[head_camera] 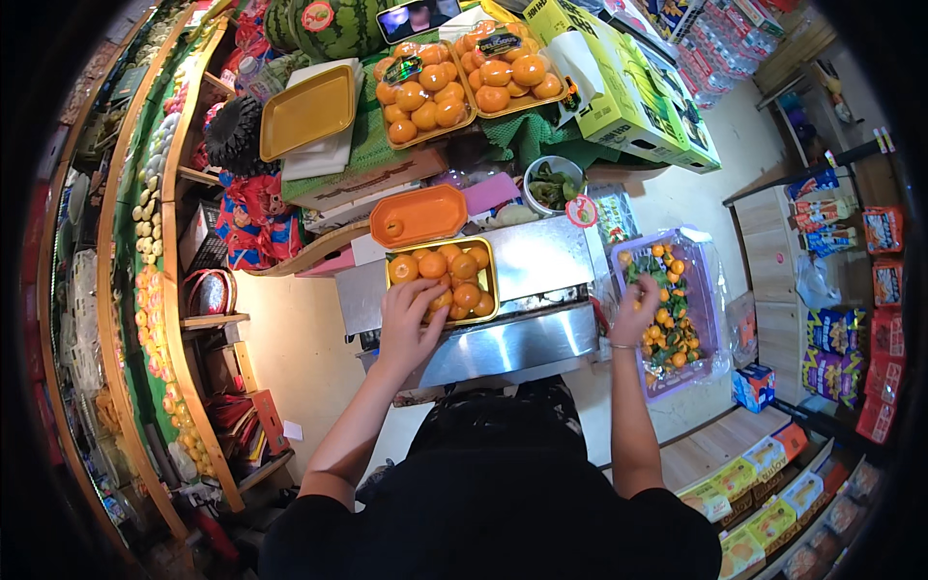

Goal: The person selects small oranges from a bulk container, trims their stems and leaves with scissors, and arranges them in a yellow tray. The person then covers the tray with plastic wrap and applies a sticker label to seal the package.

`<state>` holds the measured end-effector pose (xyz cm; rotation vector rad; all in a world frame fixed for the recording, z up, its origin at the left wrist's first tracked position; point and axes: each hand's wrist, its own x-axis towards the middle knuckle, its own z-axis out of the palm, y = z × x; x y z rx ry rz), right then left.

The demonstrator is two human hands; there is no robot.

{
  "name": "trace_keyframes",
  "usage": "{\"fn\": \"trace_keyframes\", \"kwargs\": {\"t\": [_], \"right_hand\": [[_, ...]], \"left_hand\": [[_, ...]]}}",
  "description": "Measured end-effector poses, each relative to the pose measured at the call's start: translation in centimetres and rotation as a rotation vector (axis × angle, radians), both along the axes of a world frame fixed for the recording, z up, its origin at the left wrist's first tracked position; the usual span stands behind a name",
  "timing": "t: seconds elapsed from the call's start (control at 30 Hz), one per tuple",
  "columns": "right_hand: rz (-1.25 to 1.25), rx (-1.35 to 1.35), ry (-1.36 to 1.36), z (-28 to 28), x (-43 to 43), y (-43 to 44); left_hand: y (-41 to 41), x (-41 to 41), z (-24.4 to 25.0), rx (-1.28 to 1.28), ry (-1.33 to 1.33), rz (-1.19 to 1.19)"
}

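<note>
My left hand (413, 312) rests with spread fingers on the mandarins at the left side of a yellow tray (496, 290). The tray, filled with mandarins (464, 266), stands on a stainless steel surface (547, 254). Over a purple plastic crate (710, 312) on the right is my right hand (638, 308), its fingers curled near green leaves; whether it holds anything cannot be told. Small mandarins with leaves (676, 359) lie in that crate. Behind the filled tray sits an orange plastic tray (435, 210) with one small orange item in it.
Two wrapped trays of mandarins (424, 94) (511, 69), stacked yellow trays (308, 112) and a watermelon (341, 32) stand at the back. A white tub (554, 185) holds leaves. A green carton (623, 101) is at back right. Wooden shelves of fruit (174, 181) stand left, snack shelves right.
</note>
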<state>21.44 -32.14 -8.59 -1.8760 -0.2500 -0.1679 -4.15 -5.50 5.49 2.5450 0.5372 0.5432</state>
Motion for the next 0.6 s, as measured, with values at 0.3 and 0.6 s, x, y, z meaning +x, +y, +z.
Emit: {"fn": "trace_keyframes", "kwargs": {"t": [0.3, 0.6], "right_hand": [[0.129, -0.772, 0.479, -26.5, 8.5, -21.2], [0.415, -1.125, 0.592, -27.7, 9.1, -21.2]], "left_hand": [[-10.5, 0.0, 1.0, -0.349, 0.138, 0.089], [-15.3, 3.7, 1.8, -0.499, 0.324, 0.096]]}}
